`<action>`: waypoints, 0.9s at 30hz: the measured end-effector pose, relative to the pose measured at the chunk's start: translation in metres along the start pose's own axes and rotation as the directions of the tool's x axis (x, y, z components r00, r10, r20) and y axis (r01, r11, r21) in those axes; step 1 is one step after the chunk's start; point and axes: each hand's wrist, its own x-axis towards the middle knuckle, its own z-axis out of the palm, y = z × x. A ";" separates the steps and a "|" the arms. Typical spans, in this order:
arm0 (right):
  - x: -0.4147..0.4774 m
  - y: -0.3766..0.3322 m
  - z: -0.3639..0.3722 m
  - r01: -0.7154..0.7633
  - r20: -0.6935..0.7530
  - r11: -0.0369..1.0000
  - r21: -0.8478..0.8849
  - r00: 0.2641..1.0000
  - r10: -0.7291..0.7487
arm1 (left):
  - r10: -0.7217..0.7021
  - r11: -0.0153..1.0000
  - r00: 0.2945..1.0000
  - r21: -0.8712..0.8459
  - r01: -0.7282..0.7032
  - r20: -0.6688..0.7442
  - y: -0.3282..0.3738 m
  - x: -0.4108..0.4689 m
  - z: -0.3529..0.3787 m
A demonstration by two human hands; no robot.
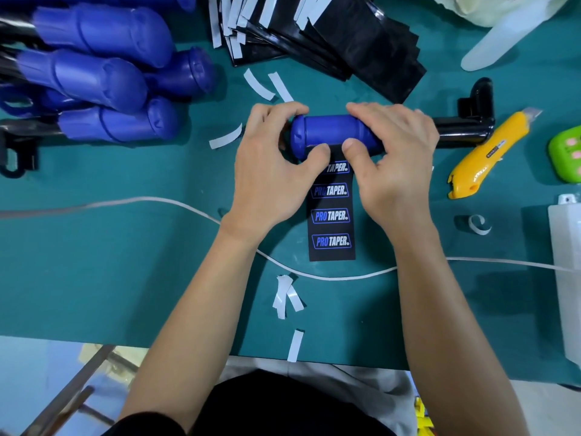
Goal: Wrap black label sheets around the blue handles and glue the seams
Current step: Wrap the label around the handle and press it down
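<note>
A blue handle [327, 132] on a black L-shaped bar [468, 129] lies across the middle of the green table [125, 262]. A black label sheet [331, 228] printed PRO TAPER runs from under the handle toward me. My left hand [270, 171] grips the handle's left end, its thumb pressing the sheet's top edge onto the handle. My right hand [393, 158] curls over the handle's right part, thumb on the same edge. A heap of blue handles [100, 80] lies at the far left. A pile of black sheets [355, 39] sits at the back.
A yellow utility knife [484, 158] lies to the right, beside a green gadget [569, 155] and a white box [569, 272]. A white cable [157, 202] crosses the table. Several white backing strips [286, 297] are scattered around. A translucent glove [509, 36] lies at the back right.
</note>
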 end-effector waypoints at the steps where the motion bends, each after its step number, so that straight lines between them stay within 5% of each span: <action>1: 0.000 0.001 0.000 0.003 -0.003 1.000 -0.002 1.000 -0.003 | -0.009 1.000 1.000 0.012 0.009 -0.015 0.001 0.000 0.002; 27: 0.001 0.003 -0.005 -0.008 0.022 0.999 0.047 1.000 0.007 | 0.004 0.999 0.998 -0.050 -0.001 0.060 -0.012 0.007 -0.003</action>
